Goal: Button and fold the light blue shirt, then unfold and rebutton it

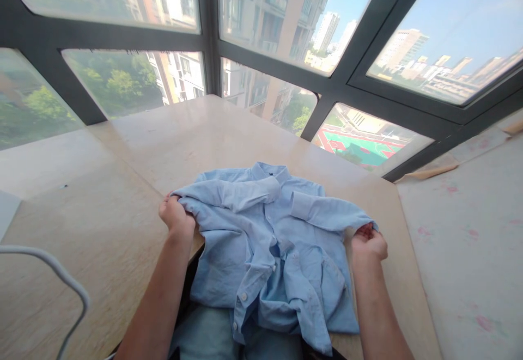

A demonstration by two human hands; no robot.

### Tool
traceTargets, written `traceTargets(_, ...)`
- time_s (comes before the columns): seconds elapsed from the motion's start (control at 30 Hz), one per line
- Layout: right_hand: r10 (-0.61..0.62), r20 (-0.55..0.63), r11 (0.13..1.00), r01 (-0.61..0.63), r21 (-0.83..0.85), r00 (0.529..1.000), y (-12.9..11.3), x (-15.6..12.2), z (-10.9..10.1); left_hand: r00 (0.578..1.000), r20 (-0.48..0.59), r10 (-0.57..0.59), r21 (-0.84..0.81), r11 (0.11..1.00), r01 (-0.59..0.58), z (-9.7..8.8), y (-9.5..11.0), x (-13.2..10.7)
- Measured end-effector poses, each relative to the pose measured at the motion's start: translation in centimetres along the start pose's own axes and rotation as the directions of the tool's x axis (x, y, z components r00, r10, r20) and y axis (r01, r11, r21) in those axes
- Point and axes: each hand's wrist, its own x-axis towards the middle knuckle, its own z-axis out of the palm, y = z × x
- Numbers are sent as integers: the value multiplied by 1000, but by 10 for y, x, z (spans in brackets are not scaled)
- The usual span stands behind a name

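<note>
A light blue button-up shirt (253, 229) lies front up on the beige sill, its collar pointing away from me and its lower hem hanging over the near edge toward my lap. Both sleeves are folded inward across the chest, cuffs near the middle. My left hand (176, 213) is closed on the bent sleeve at the shirt's left side. At the right side, my right hand (369, 239) pinches the fold of the other sleeve. The lower front is rumpled, with the button placket partly open.
The pale stone sill (122, 185) spreads around the shirt. Dark window frames (212, 38) rise behind it. A white cable (61, 273) curves at the lower left, near a white object's edge (7, 210). Flower-patterned wallpaper (461, 251) covers the wall at right.
</note>
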Motion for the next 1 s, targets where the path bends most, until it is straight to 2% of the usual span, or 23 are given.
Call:
traceTargets(0.07,-5,-31,1000,5,-17,1000,-2,2,-8,996,-75,-44,47,998,47,-6,0,-3)
traceTargets(0.1,-5,-43,1000,4,-25,999,-2,0,-12,995,-101,-8,108,994,19,-9,0,-9)
traceTargets(0.17,-38,-64,998,35,-49,997,-2,-11,-15,972,-68,226,298,934,-196,-11,3,-27)
traceTargets(0.2,-92,-72,993,86,-78,993,-3,-20,-14,924,-2,383,384,853,-353,-12,5,-39)
traceTargets(0.27,-277,-55,948,263,-177,959,-8,-41,-9,747,215,630,443,618,-649,-9,12,-64)
traceTargets(0.33,-453,46,847,445,-290,890,-15,-66,1,555,447,702,361,426,-829,-4,19,-88)
traceTargets(0.4,-493,205,779,534,-329,846,-22,-93,13,385,675,630,192,354,-916,3,22,-109)
traceTargets(0.47,-482,371,725,600,-340,793,-26,-121,26,228,856,464,42,378,-925,9,18,-126)
traceTargets(0.5,-467,453,697,631,-340,760,-26,-134,32,165,917,363,4,405,-914,11,14,-132)
traceTargets(0.53,-417,555,674,654,-342,720,-25,-147,37,121,957,263,-3,427,-904,13,9,-137)
traceTargets(0.57,-335,676,648,681,-341,657,-23,-160,42,102,979,174,16,436,-900,15,3,-141)
traceTargets(0.6,-241,790,612,720,-327,563,-19,-172,46,111,988,103,56,434,-899,16,-4,-143)
traceTargets(0.67,-39,939,536,800,-270,342,-7,-193,53,192,981,38,161,404,-901,17,-18,-144)
traceTargets(0.7,64,964,496,830,-254,257,0,-201,56,243,969,44,208,385,-899,17,-25,-142)
traceTargets(0.73,149,967,442,861,-251,205,8,-208,59,290,955,66,247,368,-896,18,-31,-138)
traceTargets(0.77,220,958,377,890,-258,184,16,-212,61,331,939,92,279,354,-893,19,-37,-134)
traceTargets(0.8,278,943,305,914,-267,182,23,-215,63,365,924,117,307,343,-888,19,-42,-128)
traceTargets(0.87,348,913,177,942,-286,212,35,-217,65,428,890,158,361,332,-872,22,-49,-116)
traceTargets(0.9,362,905,139,946,-292,226,39,-215,65,459,870,180,384,334,-861,23,-51,-110)
traceTargets(0.93,364,902,126,947,-296,233,42,-213,65,486,849,206,403,340,-850,24,-52,-105)
traceTargets(1.0,348,906,172,934,-314,241,45,-207,64,525,809,264,423,358,-832,25,-49,-100)
